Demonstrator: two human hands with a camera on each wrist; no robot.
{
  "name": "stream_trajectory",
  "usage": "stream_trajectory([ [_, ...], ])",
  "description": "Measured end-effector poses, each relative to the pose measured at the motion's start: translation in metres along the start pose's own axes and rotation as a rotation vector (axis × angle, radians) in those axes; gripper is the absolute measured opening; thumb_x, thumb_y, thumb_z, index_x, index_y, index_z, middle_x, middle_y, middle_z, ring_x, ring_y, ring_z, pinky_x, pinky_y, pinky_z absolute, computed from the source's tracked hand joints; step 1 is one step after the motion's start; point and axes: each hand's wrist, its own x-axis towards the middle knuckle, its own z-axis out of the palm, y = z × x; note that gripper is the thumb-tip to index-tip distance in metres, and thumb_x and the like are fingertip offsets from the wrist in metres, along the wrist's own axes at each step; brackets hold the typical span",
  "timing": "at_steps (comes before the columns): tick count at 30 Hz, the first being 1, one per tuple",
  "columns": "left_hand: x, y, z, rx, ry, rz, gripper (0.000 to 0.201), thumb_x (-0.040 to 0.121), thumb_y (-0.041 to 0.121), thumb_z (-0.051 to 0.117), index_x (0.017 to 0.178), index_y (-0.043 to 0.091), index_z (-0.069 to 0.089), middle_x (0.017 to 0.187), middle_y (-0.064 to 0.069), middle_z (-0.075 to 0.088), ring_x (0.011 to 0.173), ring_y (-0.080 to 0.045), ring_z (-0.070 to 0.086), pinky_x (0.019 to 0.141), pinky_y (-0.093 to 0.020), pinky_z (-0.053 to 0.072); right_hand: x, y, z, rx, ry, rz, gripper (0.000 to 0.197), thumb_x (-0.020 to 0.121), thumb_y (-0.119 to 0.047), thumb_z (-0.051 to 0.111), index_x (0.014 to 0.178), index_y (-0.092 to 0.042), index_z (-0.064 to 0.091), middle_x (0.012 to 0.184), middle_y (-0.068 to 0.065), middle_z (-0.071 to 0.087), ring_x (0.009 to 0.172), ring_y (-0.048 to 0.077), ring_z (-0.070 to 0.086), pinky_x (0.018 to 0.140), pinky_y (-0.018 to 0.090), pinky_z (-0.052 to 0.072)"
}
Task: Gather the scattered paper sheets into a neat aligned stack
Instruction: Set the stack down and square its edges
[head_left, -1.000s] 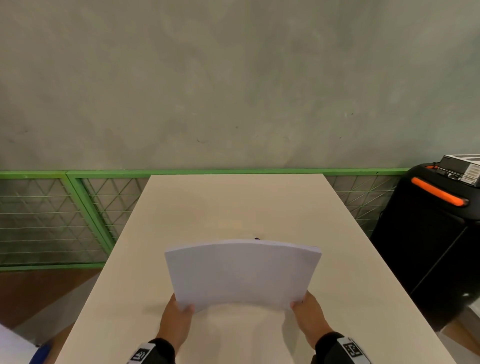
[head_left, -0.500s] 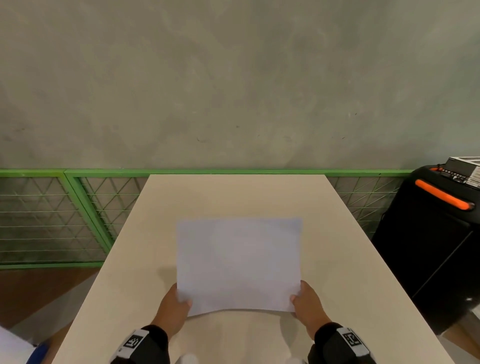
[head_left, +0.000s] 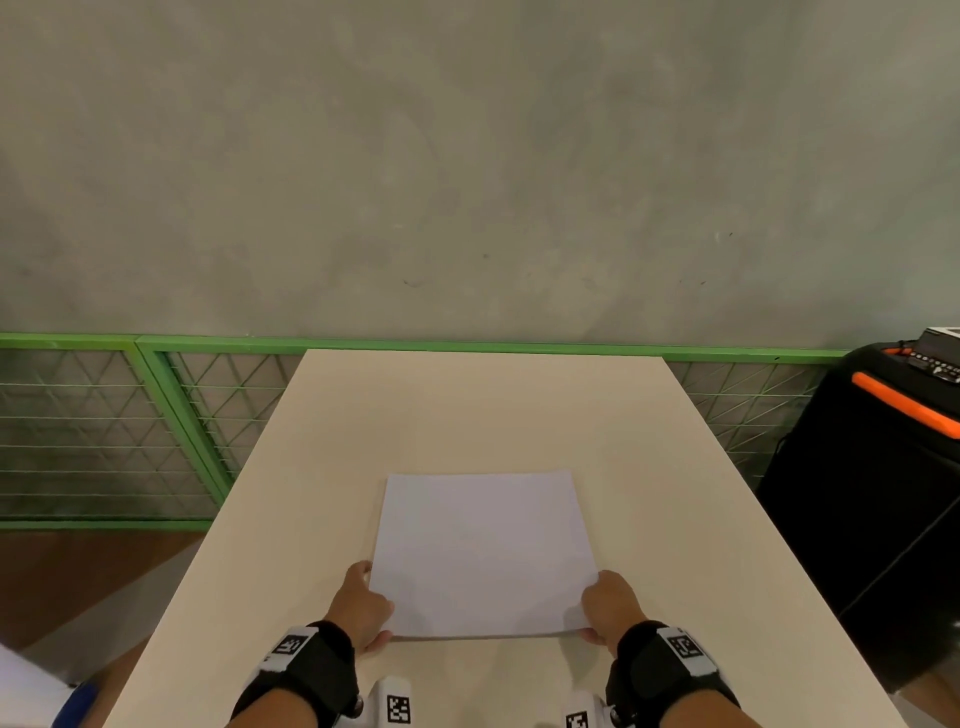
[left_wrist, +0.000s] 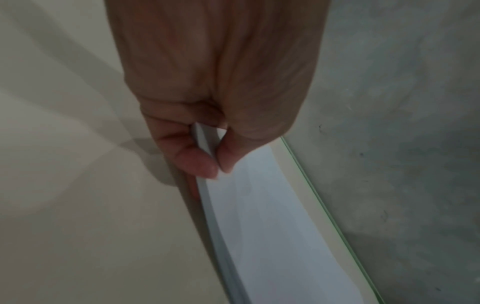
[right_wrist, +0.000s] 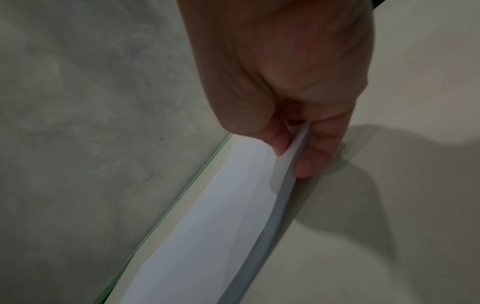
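The paper stack (head_left: 483, 551) lies on the table (head_left: 467, 405), near its front edge, between the left hand (head_left: 361, 605) and right hand (head_left: 608, 605).

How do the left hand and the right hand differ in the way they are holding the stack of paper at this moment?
The left hand holds the paper stack at its near left corner, the right hand at its near right corner. In the wrist views the left thumb lies on the sheet's right, the right thumb on its left. Both pinch the stack, thumb on top, fingers beneath.
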Motion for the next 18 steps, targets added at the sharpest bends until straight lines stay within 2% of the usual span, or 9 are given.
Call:
stream_trajectory([
  [1,-0.0014,0.0012,0.0014,-0.026,0.0,0.004,0.066,0.084,-0.005,0.045,0.142,0.023,0.029,0.129,-0.015,0.048,0.096,-0.028,0.049,0.053,-0.029,0.049,0.0036,-0.0003,0.0021,0.019,-0.013,0.005,0.045,0.089,0.0,0.037,0.134,0.003,0.036,0.128,0.024,0.049,0.079,0.023,0.048,0.058,0.03,0.051],
  [3,-0.0033,0.0029,0.0041,-0.025,-0.008,0.052,0.063,0.083,-0.007,0.043,0.139,0.021,0.035,0.12,-0.012,0.051,0.094,-0.027,0.048,0.058,-0.027,0.048,0.003,-0.0065,0.0048,-0.039,0.02,-0.003,0.043,0.088,0.004,0.034,0.131,0.0,0.037,0.095,0.012,0.054,0.088,0.029,0.047,0.073,0.046,0.055],
  [4,-0.0034,0.0028,0.0047,-0.01,-0.01,0.079,0.06,0.082,-0.007,0.042,0.136,0.019,0.04,0.114,-0.011,0.051,0.094,-0.026,0.047,0.061,-0.027,0.047,0.0041,-0.0065,0.0058,-0.055,0.02,-0.011,0.043,0.087,0.004,0.032,0.13,-0.002,0.037,0.082,0.004,0.049,0.089,0.031,0.048,0.08,0.049,0.055],
  [5,-0.004,0.003,0.0057,0.002,-0.011,0.097,0.057,0.081,-0.008,0.04,0.133,0.017,0.044,0.11,-0.009,0.052,0.093,-0.026,0.047,0.061,-0.026,0.046,0.0026,-0.0083,0.0059,-0.072,0.023,-0.009,0.044,0.087,0.004,0.031,0.129,-0.005,0.037,0.076,0.001,0.045,0.089,0.031,0.049,0.083,0.05,0.054],
  [9,-0.0085,0.0052,0.0076,0.007,-0.007,0.12,0.054,0.082,-0.009,0.038,0.129,0.015,0.046,0.105,-0.009,0.052,0.088,-0.024,0.046,0.057,-0.024,0.043,-0.0031,-0.0089,0.005,-0.077,0.0,-0.005,0.047,0.087,0.005,0.031,0.132,-0.009,0.036,0.089,0.007,0.046,0.091,0.032,0.048,0.082,0.049,0.054],
  [11,-0.0086,0.0071,0.0079,0.029,0.008,0.133,0.056,0.082,-0.01,0.038,0.131,0.016,0.045,0.105,-0.009,0.052,0.086,-0.024,0.046,0.057,-0.025,0.043,-0.0031,-0.0097,0.0037,-0.104,0.009,-0.012,0.045,0.086,0.006,0.033,0.129,-0.007,0.039,0.086,0.007,0.046,0.09,0.033,0.048,0.085,0.052,0.053],
  [13,-0.0081,0.0094,0.008,0.051,0.016,0.137,0.057,0.083,-0.01,0.034,0.131,0.017,0.045,0.1,-0.008,0.052,0.08,-0.022,0.048,0.051,-0.022,0.045,-0.0026,-0.0087,0.0027,-0.177,0.003,-0.025,0.044,0.085,0.007,0.037,0.127,-0.005,0.039,0.083,0.008,0.048,0.088,0.031,0.048,0.088,0.048,0.053],
  [15,-0.0087,0.011,0.0085,0.087,0.026,0.149,0.055,0.083,-0.009,0.033,0.13,0.017,0.046,0.09,-0.004,0.052,0.072,-0.017,0.048,0.043,-0.021,0.043,-0.0004,-0.0074,0.0018,-0.205,0.015,-0.019,0.044,0.085,0.006,0.037,0.127,-0.005,0.04,0.092,0.012,0.05,0.087,0.032,0.048,0.085,0.046,0.053],
  [18,-0.0073,0.0088,0.0088,0.143,0.034,0.156,0.056,0.082,-0.008,0.033,0.132,0.016,0.043,0.087,-0.002,0.052,0.072,-0.017,0.048,0.045,-0.021,0.042,0.0043,-0.0038,0.003,-0.229,0.041,-0.018,0.047,0.085,0.004,0.035,0.13,-0.008,0.041,0.105,0.017,0.054,0.088,0.033,0.051,0.085,0.047,0.054],
])
